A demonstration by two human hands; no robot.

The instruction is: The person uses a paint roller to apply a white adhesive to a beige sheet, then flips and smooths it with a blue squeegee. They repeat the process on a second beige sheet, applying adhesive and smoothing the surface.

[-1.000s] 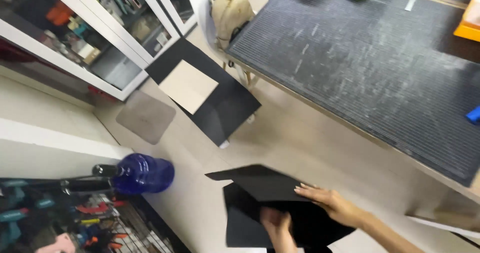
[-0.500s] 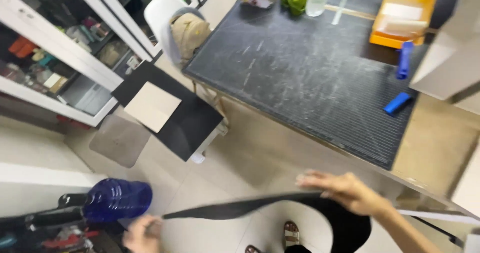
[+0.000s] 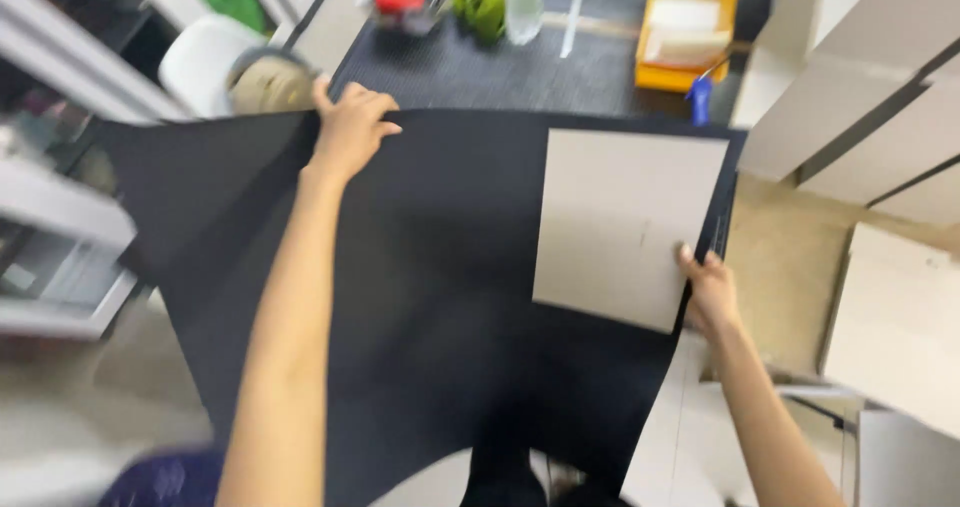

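Holding the large black flexible sheet point(image 3: 420, 297) flat needs both hands, left hand point(image 3: 350, 127) and right hand point(image 3: 708, 292), with fingers closed on opposite edges, keeping the grey cardboard rectangle point(image 3: 625, 222) from sliding.

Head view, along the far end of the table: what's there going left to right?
White chair back → red item → green item → clear bottle → yellow tray → blue tool.
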